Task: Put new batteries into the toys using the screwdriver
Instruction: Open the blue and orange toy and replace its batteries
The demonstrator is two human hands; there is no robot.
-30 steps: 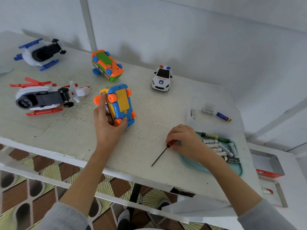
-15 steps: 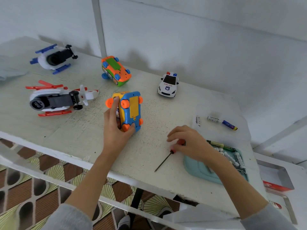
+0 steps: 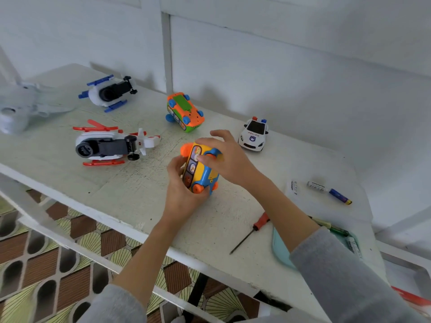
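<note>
Screwdriver (image 3: 250,231) lies free near the table (image 3: 58,155) edge; left hand (image 3: 184,192) and right hand (image 3: 229,155) grip the toy bus (image 3: 200,169).

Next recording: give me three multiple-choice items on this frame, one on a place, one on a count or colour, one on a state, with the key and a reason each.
1. Where is the screwdriver?
A. In the right hand
B. On the table, beside the teal tray
C. Inside the police car

2. What colour are the wheels of the bus toy being held?
A. Orange
B. Black
C. White

3. What is the left hand doing?
A. Resting flat on the table
B. Gripping the bus toy
C. Holding a battery

Key: 1 B, it lies bare on the table left of the teal tray. 2 A, orange wheels show at both ends. 3 B, its fingers curl round the toy, which the right hand also touches.
</note>
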